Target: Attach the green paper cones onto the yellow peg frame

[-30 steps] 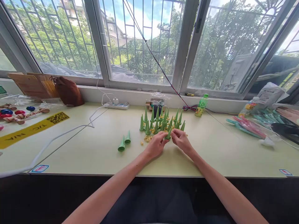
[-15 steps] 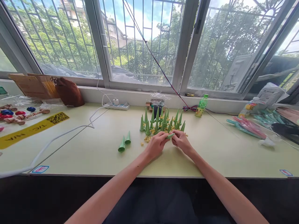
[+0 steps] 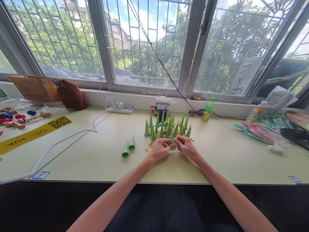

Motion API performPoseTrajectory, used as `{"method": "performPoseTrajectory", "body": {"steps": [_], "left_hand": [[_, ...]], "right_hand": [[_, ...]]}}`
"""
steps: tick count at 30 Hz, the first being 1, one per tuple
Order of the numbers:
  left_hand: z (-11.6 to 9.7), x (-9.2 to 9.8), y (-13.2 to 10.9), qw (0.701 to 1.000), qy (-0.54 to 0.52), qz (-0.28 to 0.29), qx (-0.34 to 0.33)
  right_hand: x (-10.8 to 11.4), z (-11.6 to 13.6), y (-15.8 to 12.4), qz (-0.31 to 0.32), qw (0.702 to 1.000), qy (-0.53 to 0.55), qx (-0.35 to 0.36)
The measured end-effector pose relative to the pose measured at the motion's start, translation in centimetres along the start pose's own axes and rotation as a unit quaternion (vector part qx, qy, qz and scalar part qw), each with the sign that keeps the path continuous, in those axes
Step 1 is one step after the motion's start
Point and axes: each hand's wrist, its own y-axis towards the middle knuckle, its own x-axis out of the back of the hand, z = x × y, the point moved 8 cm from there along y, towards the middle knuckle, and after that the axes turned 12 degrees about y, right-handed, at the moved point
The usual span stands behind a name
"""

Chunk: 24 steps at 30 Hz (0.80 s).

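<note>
A green cone (image 3: 172,140) stands upright between my two hands, its tip up and its base low near the tabletop. My left hand (image 3: 162,149) is closed on it from the left, with fingers and thumb around the lower part. From the right, my right hand (image 3: 186,147) pinches at the cone's side; its fingertips are partly hidden. Just beyond my hands stand several more upright green cones (image 3: 151,120) with small yellow pieces (image 3: 151,144) scattered among them. Two green cones (image 3: 125,150) lie tilted to the left, their open bases facing me.
A power strip (image 3: 122,110) with a white cable (image 3: 70,136) sits at the back left. Behind the cones is a small dark box (image 3: 161,112). A green bottle (image 3: 208,110) stands back right, near plastic-wrapped items (image 3: 258,130). A brown pouch (image 3: 71,95) and wooden toys (image 3: 23,120) lie left.
The cone in my hands has turned from lying nearly flat, tip toward the right, to standing upright. Both hands have shifted slightly around it.
</note>
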Motion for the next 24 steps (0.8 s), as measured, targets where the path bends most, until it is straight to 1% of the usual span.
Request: {"method": "performPoseTrajectory", "body": {"steps": [3, 6, 10, 12, 16, 19, 22, 24], "left_hand": [[0.5, -0.5, -0.1, 0.995, -0.075, 0.044, 0.048], [1.1, -0.9, -0.1, 0.987, -0.122, 0.071, 0.078], [1.5, -1.1, -0.1, 0.981, -0.154, 0.087, 0.081], [1.4, -1.1, 0.0, 0.982, -0.150, 0.083, 0.074], [0.6, -0.5, 0.0, 0.994, -0.092, 0.051, 0.039], [-0.1, 0.1, 0.0, 1.000, -0.004, 0.004, -0.013], [-0.8, 0.6, -0.1, 0.991, 0.101, -0.054, -0.072], [-1.2, 0.6, -0.3, 0.979, 0.149, -0.076, -0.115]], "right_hand": [[-0.1, -0.1, 0.0, 0.007, 1.000, 0.009, 0.001], [-0.2, -0.1, 0.0, 0.013, 1.000, 0.021, 0.001], [-0.4, 0.1, 0.0, 0.023, 0.999, 0.029, 0.007], [-0.4, 0.1, 0.0, 0.023, 0.999, 0.032, 0.012], [-0.3, 0.0, 0.0, 0.016, 0.999, 0.042, 0.016], [-0.2, 0.0, 0.0, 0.012, 0.999, 0.035, 0.012], [-0.1, 0.0, 0.0, 0.008, 1.000, 0.025, 0.004], [0.0, -0.2, 0.1, 0.007, 0.999, 0.031, -0.003]]}}
